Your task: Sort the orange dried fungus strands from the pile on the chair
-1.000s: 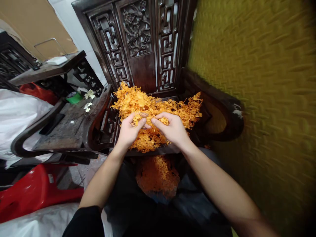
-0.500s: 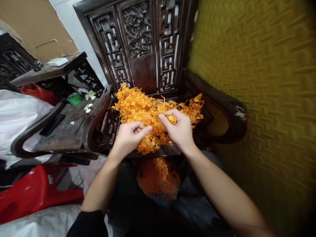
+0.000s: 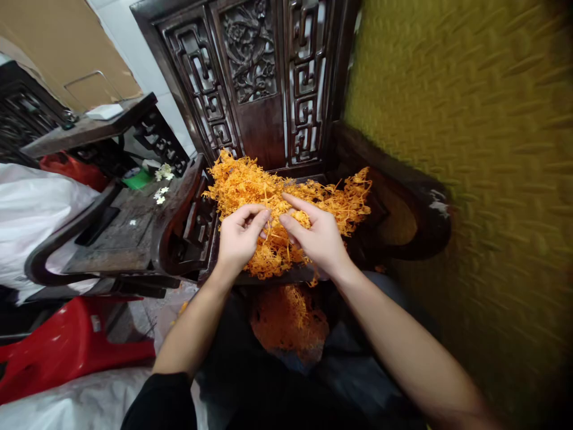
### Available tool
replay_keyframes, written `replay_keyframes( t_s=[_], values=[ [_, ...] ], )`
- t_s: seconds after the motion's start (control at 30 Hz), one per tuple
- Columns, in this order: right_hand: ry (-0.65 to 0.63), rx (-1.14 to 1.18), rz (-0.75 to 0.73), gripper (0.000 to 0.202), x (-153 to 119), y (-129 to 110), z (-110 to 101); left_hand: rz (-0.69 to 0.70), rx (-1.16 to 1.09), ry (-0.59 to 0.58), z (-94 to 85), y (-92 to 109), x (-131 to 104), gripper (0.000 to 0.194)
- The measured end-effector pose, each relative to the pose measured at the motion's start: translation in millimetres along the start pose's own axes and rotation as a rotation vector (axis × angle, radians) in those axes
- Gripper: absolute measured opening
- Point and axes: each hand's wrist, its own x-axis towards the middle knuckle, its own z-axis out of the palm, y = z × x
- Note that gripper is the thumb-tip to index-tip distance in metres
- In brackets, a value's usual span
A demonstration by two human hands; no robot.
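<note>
Head view, from where I stand: tangled orange pile (image 3: 244, 179) sits on the carved chair's (image 3: 262, 134) seat. Both hands above that seat: left hand (image 3: 239, 242) pinching an orange strand (image 3: 265, 192), right hand (image 3: 321, 242) with thumb and forefinger parted, orange clump (image 3: 303, 218) cradled in the other fingers. Red stool (image 3: 67, 340) left of the chair.

No legible text; pale label (image 3: 95, 323) on red stool (image 3: 58, 349) too small.
</note>
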Motion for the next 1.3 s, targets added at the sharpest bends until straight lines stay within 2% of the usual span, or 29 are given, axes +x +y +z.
replay_keyframes(
  t_s=[0.07,0.1,0.13,0.23,0.27,0.3,0.43,0.5,0.6,0.73,0.83,0.93,1.03,1.1,1.2,1.23,1.27,1.3],
  values=[
    [-0.031,0.095,0.080,0.035,0.7,1.3,2.0,0.034,0.061,-0.029,2.0,1.6,-4.1,0.022],
    [-0.003,0.152,0.105,0.031,2.6,2.9,0.8,0.046,0.086,-0.041,1.5,2.5,-5.7,0.022],
    [0.069,0.224,0.118,0.028,5.8,5.1,-2.3,0.054,0.088,-0.042,-0.1,3.4,-6.8,0.022],
    [0.426,0.479,0.110,0.033,18.8,9.9,-20.5,0.074,-0.062,0.048,-9.2,4.6,-5.7,0.019],
    [0.498,0.528,0.107,0.035,21.9,9.4,-26.6,0.066,-0.133,0.085,-12.1,4.1,-4.2,0.019],
    [0.509,0.532,0.109,0.034,23.1,7.4,-30.8,0.051,-0.191,0.103,-14.1,3.3,-2.5,0.019],
    [0.194,0.405,0.076,0.023,11.0,-10.0,-26.5,-0.012,-0.220,0.001,-11.3,0.3,1.1,0.025],
    [0.078,0.327,0.049,0.029,3.7,-16.3,-19.9,0.005,-0.203,-0.046,-7.4,1.1,-0.3,0.025],
    [-0.073,0.188,0.125,0.036,2.2,-15.4,-17.2,0.043,-0.175,-0.088,-5.2,3.9,-3.5,0.022],
    [-0.143,0.125,0.211,0.031,8.5,-7.6,-17.9,0.140,-0.083,-0.126,-8.9,4.6,-5.6,0.020],
    [-0.205,0.194,0.272,0.033,7.4,-6.4,-12.5,0.222,0.002,-0.139,-11.6,1.8,-5.6,0.018],
    [-0.248,0.314,0.348,0.035,1.5,-7.8,-1.2,0.247,0.050,-0.151,-10.9,-0.2,-6.0,0.016],
    [-0.163,0.410,0.352,0.031,0.0,-7.8,8.8,0.203,0.031,-0.146,-7.3,2.6,-8.7,0.016],
    [-0.007,0.499,0.350,0.028,5.7,-5.9,7.0,0.151,-0.078,-0.143,-5.3,7.5,-11.4,0.019],
    [0.366,0.710,0.366,0.027,21.0,-1.2,-13.4,0.082,-0.390,-0.119,-6.1,15.6,-13.6,0.021],
    [0.449,0.741,0.348,0.024,25.2,0.1,-22.2,0.058,-0.481,-0.102,-7.4,17.4,-12.9,0.021],
    [0.475,0.728,0.318,0.019,27.9,1.1,-30.0,0.027,-0.545,-0.085,-9.0,18.3,-11.3,0.022],
    [0.443,0.708,0.304,0.016,28.6,1.6,-35.8,-0.008,-0.585,-0.068,-10.8,18.4,-9.0,0.022]
  ],
)
